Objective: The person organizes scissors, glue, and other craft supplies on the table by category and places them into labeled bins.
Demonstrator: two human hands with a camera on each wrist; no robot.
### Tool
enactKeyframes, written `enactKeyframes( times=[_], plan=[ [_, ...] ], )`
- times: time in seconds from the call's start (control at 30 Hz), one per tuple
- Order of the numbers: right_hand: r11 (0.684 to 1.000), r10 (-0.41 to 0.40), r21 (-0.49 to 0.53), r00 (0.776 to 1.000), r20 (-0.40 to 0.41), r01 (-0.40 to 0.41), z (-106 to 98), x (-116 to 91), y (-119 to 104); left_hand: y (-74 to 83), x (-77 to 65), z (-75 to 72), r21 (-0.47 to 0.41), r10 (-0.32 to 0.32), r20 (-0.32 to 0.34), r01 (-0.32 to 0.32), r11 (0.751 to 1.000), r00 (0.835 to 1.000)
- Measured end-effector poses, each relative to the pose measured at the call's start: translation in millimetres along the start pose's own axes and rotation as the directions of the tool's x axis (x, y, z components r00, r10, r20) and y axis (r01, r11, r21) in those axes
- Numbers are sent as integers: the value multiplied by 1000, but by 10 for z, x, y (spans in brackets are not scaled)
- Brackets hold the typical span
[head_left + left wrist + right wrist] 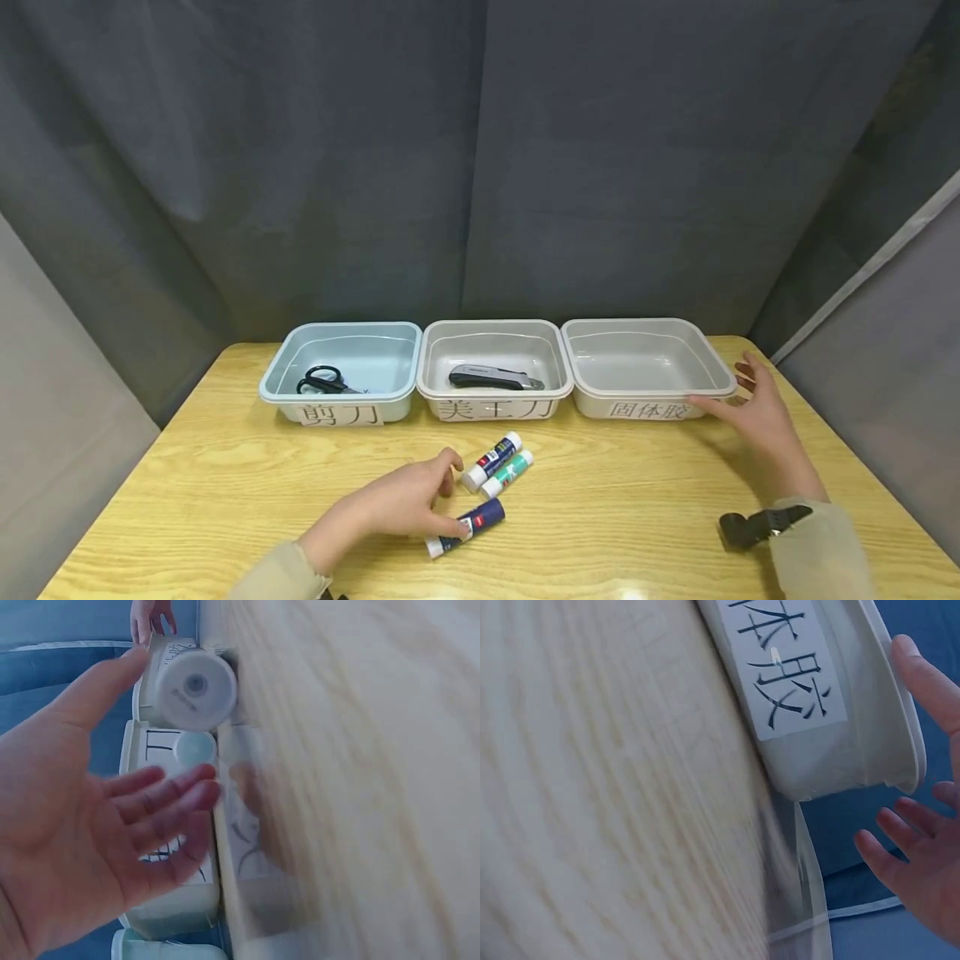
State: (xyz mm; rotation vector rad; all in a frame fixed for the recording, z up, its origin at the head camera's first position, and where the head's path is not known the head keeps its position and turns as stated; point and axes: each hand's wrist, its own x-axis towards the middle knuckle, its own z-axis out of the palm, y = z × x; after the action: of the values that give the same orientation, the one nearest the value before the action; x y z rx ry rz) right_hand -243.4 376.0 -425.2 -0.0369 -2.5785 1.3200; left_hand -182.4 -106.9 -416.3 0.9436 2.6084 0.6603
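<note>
Over the table my left hand (408,497) hovers beside three glue sticks, its fingers loosely bent and holding nothing. Its thumb overlaps a dark blue glue stick (487,515) in the head view; in the left wrist view a glue stick's round white end (196,690) shows beyond the thumb. Just past the fingertips lie another blue glue stick (498,457) and a smaller green one (512,472). My right hand (763,417) is spread at the near right corner of the right-hand grey bin (592,400), with the thumb right at its rim and the other fingers apart from it.
Left of that bin, a second grey bin (431,392) holds a utility knife (491,377). Beside it a light blue bin (281,398) contains black-handled scissors (322,381). Labels mark the bins' fronts. A dark curtain (360,167) hangs behind the wooden table (615,500).
</note>
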Motion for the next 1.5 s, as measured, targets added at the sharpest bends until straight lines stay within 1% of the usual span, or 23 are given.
enactKeyframes(
  times=[0.1,0.23,0.3,0.5,0.63,0.77,0.93,1.13,1.23,1.33,1.5],
  plan=[
    [1000,8,2,1000,7,-8,-32,-24,16,25,-13,13,-24,-4,36,5,1000,999],
    [1000,11,-29,999,42,-10,-69,-41,51,56,-24,11,-15,14,64,-13,1000,998],
    [999,15,-39,998,64,-12,-79,-31,66,64,-26,5,-8,12,73,-12,1000,997],
    [1000,17,-2,993,113,-17,-107,61,80,89,-22,-3,42,18,96,-23,999,995],
    [999,9,-42,990,142,-3,-138,133,70,112,-20,-20,75,22,100,-29,997,995],
    [998,-5,-56,984,177,15,-166,178,75,112,-16,-20,76,39,90,-46,996,995],
    [999,-7,-48,978,209,17,-176,201,72,94,-13,-15,67,88,60,-92,994,994],
    [997,-2,-68,971,237,19,-198,216,38,90,12,-29,51,158,-13,-157,986,987],
    [997,-12,-72,965,264,32,-216,237,30,97,39,-29,25,165,-60,-164,986,984],
    [994,-34,-93,959,280,62,-229,266,37,103,70,-17,-2,164,-107,-166,986,981],
    [987,-34,-141,957,287,77,-250,305,46,106,140,-7,-18,177,-165,-182,983,970]
  ],
)
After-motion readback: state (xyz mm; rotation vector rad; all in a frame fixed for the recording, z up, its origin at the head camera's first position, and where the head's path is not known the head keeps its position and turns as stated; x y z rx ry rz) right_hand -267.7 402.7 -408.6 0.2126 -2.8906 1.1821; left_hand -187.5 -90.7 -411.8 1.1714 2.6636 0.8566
